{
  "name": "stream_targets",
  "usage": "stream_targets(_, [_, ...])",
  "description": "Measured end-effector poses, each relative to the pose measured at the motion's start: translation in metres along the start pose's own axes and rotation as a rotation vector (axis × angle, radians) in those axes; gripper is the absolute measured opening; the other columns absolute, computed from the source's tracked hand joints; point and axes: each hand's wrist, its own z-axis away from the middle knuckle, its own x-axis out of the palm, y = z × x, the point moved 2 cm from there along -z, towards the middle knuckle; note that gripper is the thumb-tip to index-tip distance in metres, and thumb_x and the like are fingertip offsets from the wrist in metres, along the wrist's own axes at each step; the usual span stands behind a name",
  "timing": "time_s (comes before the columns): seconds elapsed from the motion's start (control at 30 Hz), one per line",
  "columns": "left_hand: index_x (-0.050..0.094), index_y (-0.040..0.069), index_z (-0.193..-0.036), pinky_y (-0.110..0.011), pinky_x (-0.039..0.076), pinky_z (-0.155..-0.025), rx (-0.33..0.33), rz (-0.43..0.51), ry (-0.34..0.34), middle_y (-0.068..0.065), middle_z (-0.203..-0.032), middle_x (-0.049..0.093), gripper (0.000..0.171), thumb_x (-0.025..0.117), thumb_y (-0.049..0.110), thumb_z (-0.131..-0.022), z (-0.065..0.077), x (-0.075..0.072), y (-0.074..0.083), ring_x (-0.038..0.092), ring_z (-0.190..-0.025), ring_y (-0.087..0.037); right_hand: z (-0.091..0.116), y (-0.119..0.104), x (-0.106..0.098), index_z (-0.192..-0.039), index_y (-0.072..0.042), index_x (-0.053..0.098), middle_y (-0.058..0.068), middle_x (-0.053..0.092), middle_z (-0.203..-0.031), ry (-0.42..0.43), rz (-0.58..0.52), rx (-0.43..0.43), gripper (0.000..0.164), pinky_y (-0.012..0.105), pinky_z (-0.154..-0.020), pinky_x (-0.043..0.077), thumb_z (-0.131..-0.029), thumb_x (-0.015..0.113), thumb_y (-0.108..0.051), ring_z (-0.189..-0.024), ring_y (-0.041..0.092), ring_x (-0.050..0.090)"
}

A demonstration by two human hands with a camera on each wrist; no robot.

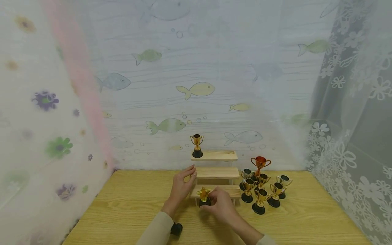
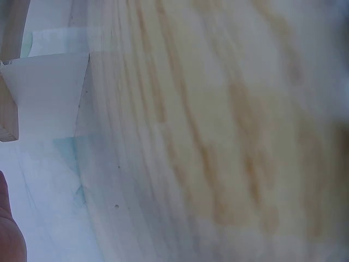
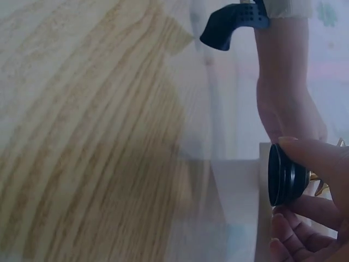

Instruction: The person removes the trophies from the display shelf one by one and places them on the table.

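My right hand (image 1: 222, 206) pinches a small gold star trophy (image 1: 203, 195) by its round black base. In the right wrist view that base (image 3: 286, 176) is between thumb and fingers. The trophy is held upright at the front of the bottom step (image 1: 225, 191) of a three-step wooden stand. Whether it touches the step I cannot tell. Beside the left end of the middle step (image 1: 217, 172) is my left hand (image 1: 182, 183), its fingers extended against or near the stand. A gold cup trophy (image 1: 197, 144) stands on the top step's left end.
Several gold and silver cup trophies (image 1: 259, 200) and a red one (image 1: 260, 163) stand on the wooden table (image 1: 131, 200) right of the stand. A black wrist camera (image 1: 176, 229) sits by the left sleeve. A fish-patterned curtain (image 1: 199, 112) hangs behind.
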Motion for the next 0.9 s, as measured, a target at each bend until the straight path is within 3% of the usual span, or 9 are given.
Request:
stream_targets(0.4, [0.071,0.001,-0.127,-0.054,0.046,-0.108,-0.014,0.006,-0.013,-0.012,-0.139,0.064,0.034,0.064,0.024,-0.103,0.000,0.000,-0.003,0.060,-0.130,-0.030,0.005,-0.002,0.019,-0.080,-0.011,0.076,0.001,0.057,-0.079,-0.091,-0.075,0.003,0.019,0.024,-0.059,0.040,-0.077,0.091,-0.023,-0.067,0.007,0.045])
stream_targets(0.9, [0.071,-0.001,-0.126,-0.054,0.046,-0.108,-0.011,0.006,0.004,-0.008,-0.139,0.064,0.032,0.065,0.020,-0.103,0.000,0.000,0.001,0.060,-0.129,-0.031,0.008,-0.003,0.035,-0.098,-0.012,0.082,-0.006,0.060,-0.086,-0.174,-0.126,-0.003,0.023,0.024,-0.063,0.045,-0.078,0.089,-0.019,-0.075,0.009,0.052])
